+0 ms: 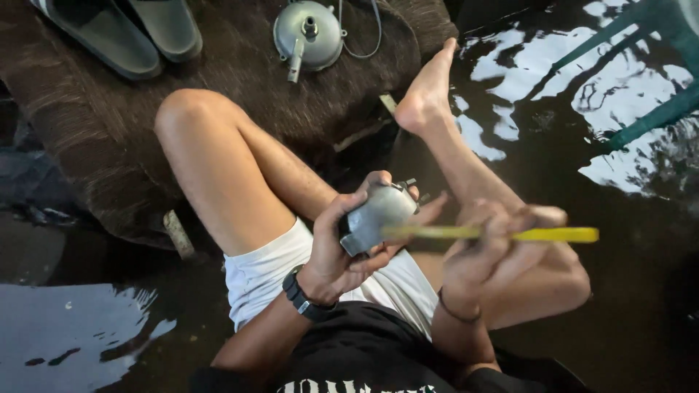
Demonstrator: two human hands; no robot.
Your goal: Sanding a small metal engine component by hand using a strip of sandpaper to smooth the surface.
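Head view, looking straight down into my lap: my left hand (336,247), with the black watch (302,298) on its wrist, is wrapped around a small grey metal housing with rounded corners (375,217), thumb over the near side, fingers curled behind it. I hold it just above my white shorts (262,273), between my knees. My right hand (486,247) is clenched on a thin yellow stick-like tool (502,234), which lies crosswise with its left end meeting the housing; that end is blurred, so I cannot say whether it is touching or poking inside.

The housing looks like cast metal, so I judge it stiff, fairly heavy for its size and probably a bit slick; gripping its body across the flat sides seems the safest hold, away from the small fittings on top. The tool looks light and slim.

Further out, my bare foot (426,91) rests at the edge of a dark brown woven mat (95,124). On the mat sits a round grey metal cover with a stubby spout (307,35), a thin cable looping beside it, and a pair of green slippers (127,33), cut off at the top. The wet dark floor (619,291) glares with reflections, and something teal at the upper right I cannot make out.
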